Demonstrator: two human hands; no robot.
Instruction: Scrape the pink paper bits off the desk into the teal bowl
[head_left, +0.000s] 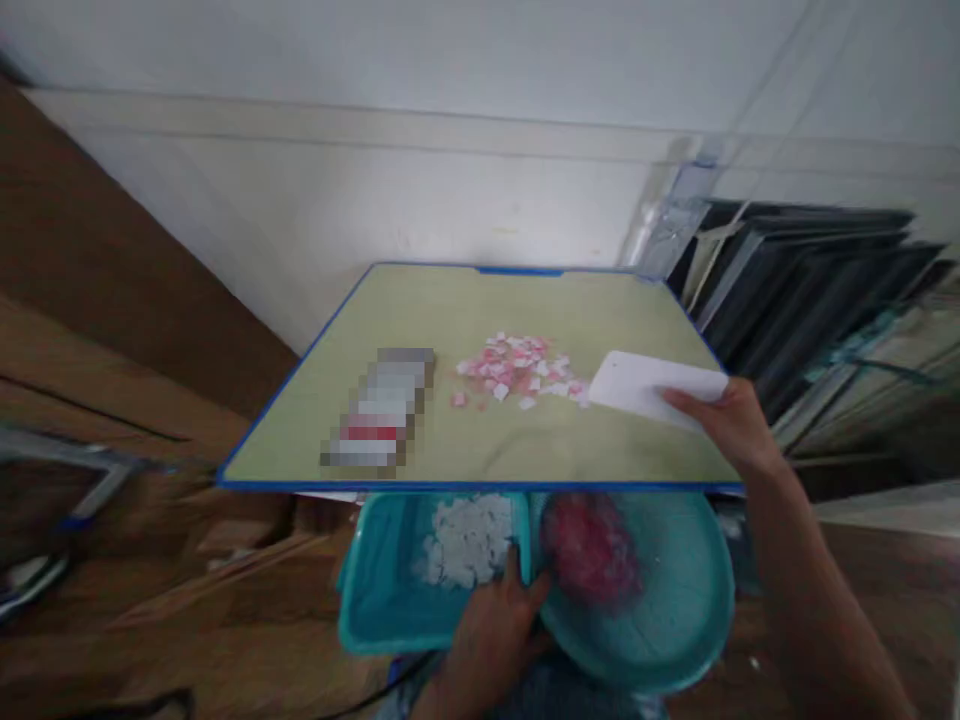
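My right hand [739,425] grips one end of a flat white card-like sheet [652,385], thumb on top, holding it low over the right side of a yellowish-green board [540,455] with a blue edge. The sheet's left end is beside a loose pile of small pink and white pieces [517,365]. Below the board, my left hand [499,620] pinches the near right rim of a teal rectangular tub [397,620]. White pieces [472,540] lie in that tub. Close on its right is a round teal basin [675,620] containing a pinkish-red mass [592,550], blurred.
A pixelated oblong object [382,410] lies on the board's left part. Dark flat panels [810,280] lean at the right, near a clear plastic bottle [671,220]. Behind the board is a white wall [480,190]; a brown wooden panel [135,230] stands at the left.
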